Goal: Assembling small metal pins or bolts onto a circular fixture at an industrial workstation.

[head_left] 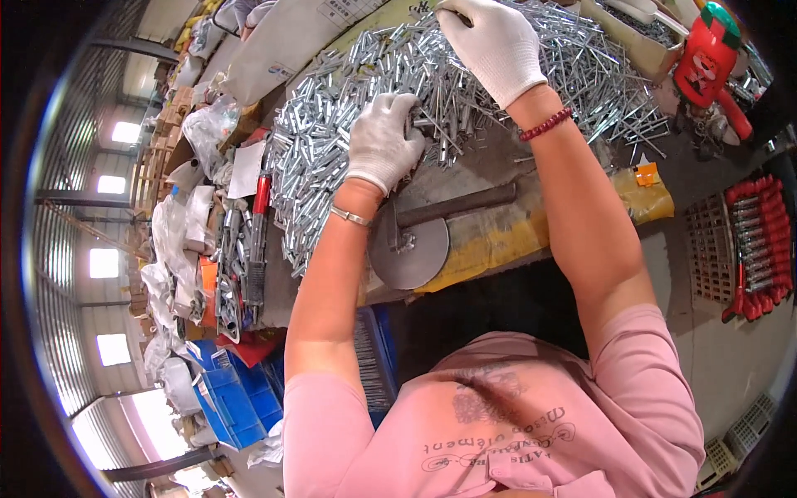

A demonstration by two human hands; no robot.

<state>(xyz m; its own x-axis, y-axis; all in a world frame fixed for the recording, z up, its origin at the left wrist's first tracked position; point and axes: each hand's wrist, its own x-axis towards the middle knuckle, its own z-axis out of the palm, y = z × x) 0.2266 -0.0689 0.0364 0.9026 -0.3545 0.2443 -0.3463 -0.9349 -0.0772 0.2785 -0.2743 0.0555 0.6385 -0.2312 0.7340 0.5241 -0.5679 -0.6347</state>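
My left hand point(383, 143), in a whitish glove, rests with curled fingers on a large heap of small metal tubes point(311, 145). Its fingertips reach in among the pieces, and what they hold is hidden. Farther forward and to the right, my right hand point(496, 51) is also gloved. Thumb and fingers are drawn together over the far part of the heap; I cannot make out anything between them. Long thin metal rods point(581, 62) lie heaped beside that wrist. Close below my left hand, a round metal disc point(419, 257) sits at the near table edge beside a flat metal bar point(457, 205).
Yellow tape point(490, 249) covers the table's near edge. At the right stand a red bottle-shaped container point(707, 58) and a crate point(710, 249) beside red-handled tools point(760, 249). On the left are a red-and-black tool point(259, 224), plastic bags point(207, 124) and blue bins point(237, 398).
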